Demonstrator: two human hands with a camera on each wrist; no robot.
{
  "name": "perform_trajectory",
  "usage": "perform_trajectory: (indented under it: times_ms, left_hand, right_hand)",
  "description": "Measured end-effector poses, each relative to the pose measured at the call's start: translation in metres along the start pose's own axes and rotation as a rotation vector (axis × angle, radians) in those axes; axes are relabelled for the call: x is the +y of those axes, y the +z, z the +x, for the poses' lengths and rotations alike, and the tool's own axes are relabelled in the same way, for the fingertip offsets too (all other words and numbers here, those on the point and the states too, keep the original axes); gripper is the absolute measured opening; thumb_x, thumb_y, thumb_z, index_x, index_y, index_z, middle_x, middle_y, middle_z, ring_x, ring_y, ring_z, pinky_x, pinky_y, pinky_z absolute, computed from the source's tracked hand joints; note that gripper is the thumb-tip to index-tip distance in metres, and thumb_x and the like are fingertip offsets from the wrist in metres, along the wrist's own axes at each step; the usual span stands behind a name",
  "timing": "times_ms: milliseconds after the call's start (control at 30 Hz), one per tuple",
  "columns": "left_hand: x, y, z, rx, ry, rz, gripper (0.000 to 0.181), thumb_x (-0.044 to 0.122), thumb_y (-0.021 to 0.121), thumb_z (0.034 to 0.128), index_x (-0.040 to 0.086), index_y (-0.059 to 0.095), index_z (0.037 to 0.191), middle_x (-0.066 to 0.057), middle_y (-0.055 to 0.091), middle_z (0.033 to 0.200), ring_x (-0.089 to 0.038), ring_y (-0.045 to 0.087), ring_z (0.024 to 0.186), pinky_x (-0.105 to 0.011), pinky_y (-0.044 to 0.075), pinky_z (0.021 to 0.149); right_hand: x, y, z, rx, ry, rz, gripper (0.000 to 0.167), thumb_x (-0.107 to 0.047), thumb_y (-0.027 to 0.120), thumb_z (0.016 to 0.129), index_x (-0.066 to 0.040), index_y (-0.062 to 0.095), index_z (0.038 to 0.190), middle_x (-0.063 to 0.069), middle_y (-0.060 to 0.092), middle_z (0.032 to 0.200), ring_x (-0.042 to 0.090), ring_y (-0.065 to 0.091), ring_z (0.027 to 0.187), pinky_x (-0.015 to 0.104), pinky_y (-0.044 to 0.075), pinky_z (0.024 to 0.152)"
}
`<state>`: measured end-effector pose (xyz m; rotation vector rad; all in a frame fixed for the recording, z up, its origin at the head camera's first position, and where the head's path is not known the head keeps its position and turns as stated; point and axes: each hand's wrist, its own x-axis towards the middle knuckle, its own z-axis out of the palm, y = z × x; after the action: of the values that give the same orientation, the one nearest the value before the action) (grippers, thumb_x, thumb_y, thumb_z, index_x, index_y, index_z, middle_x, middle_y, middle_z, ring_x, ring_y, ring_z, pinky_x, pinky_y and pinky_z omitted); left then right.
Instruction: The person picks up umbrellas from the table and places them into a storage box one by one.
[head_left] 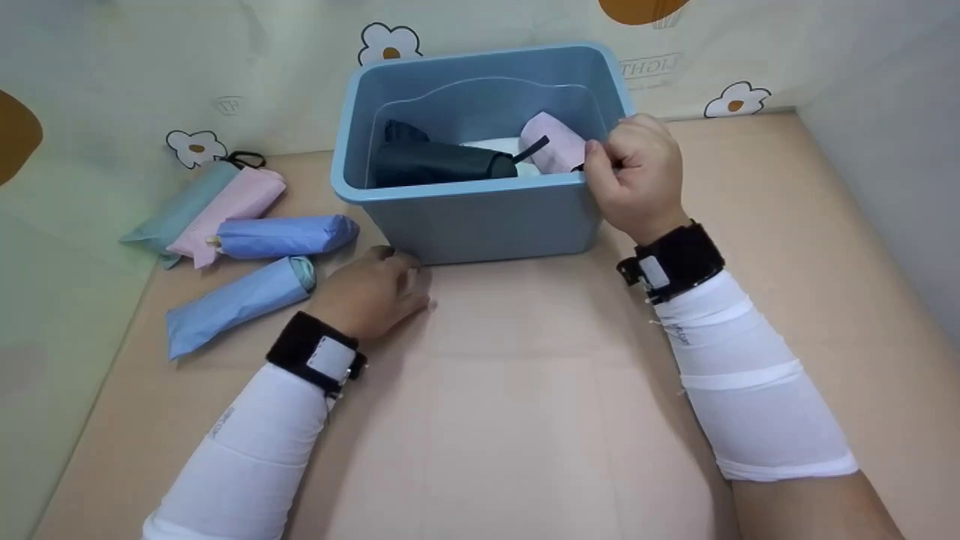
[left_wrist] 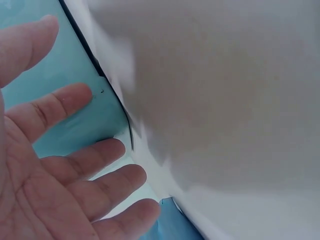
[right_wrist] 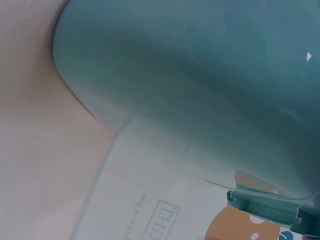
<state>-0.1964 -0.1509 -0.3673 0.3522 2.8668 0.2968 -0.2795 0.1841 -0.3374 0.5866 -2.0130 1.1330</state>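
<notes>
A blue plastic bin point(head_left: 480, 225) stands toward the back of the table. My right hand point(head_left: 637, 176) grips its rim at the right front corner, fingers curled over the edge. My left hand point(head_left: 371, 292) is low by the bin's left front corner; in the left wrist view its fingers point(left_wrist: 107, 160) are spread and relaxed, with nothing held. Inside the bin lie a dark green folded umbrella point(head_left: 446, 165) with a strap, a pink folded umbrella point(head_left: 555, 142) and a dark navy item point(head_left: 405, 132), partly hidden. The right wrist view shows the bin's outer wall point(right_wrist: 165, 75).
Left of the bin lie several sleeved folded umbrellas: a grey-green one point(head_left: 187, 206) with a black loop, a pink one point(head_left: 232, 210), a blue one point(head_left: 281, 236) and a light blue one point(head_left: 236, 304). A patterned sheet point(head_left: 292, 90) covers the wall behind.
</notes>
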Motion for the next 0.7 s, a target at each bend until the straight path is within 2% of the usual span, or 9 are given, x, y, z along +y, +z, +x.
perform_trajectory:
  times_ms: [367,567,700]
  left_hand:
    - [0.0023,0.0002,-0.0003,0.006,0.024,-0.008,0.048,0.048,0.067,0.1008,0.018,0.066,0.139,-0.013,0.071,0.124,-0.033,0.069,0.109,-0.054,0.056,0.093]
    - [0.0050,0.0002,-0.0017,0.015,0.073,-0.025,0.048,0.044,0.067,0.1015,0.025,0.062,0.145,-0.012,0.069,0.137,-0.034,0.069,0.118,-0.055,0.056,0.098]
    - [0.0066,0.0003,-0.0019,0.021,0.106,-0.021,0.050,0.043,0.068,0.1013,0.027,0.060,0.148,-0.011,0.069,0.139,-0.033,0.069,0.122,-0.055,0.055,0.100]
  right_hand:
    - [-0.0010,-0.0004,0.0001,-0.007,0.002,-0.001,0.044,-0.014,0.057,0.091,0.000,0.043,0.051,0.010,0.036,0.053,0.023,0.038,0.062,0.029,0.020,0.065]
    - [-0.0016,-0.0002,-0.0003,-0.012,0.010,0.001,0.043,-0.013,0.058,0.090,0.001,0.043,0.052,0.010,0.036,0.053,0.023,0.038,0.062,0.029,0.020,0.066]
    - [-0.0013,-0.0004,-0.0003,-0.012,0.008,-0.006,0.044,-0.013,0.057,0.091,0.001,0.044,0.052,0.011,0.035,0.053,0.023,0.038,0.062,0.028,0.020,0.065]
